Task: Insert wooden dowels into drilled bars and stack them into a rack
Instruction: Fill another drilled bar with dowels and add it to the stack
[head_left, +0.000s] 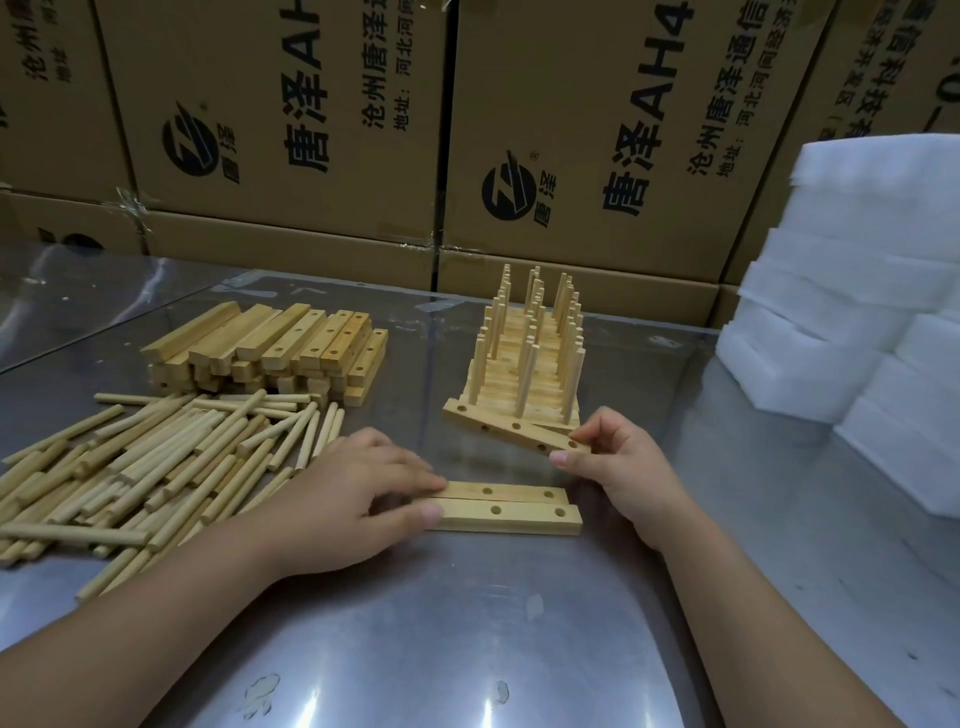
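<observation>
Steel worktop (467, 649), near-mid: L hand (363, 499) lies flat on two drilled bars (524, 519); R hand (618, 467) pinches third bar (514, 430) by its end. Light, stiff wood, so grip ends, clear of holes. Dowels (156, 467) left; rack (530, 353) beyond.

dowels (156, 467) left | bar pile (270, 348) behind | rack (530, 358) right
</observation>
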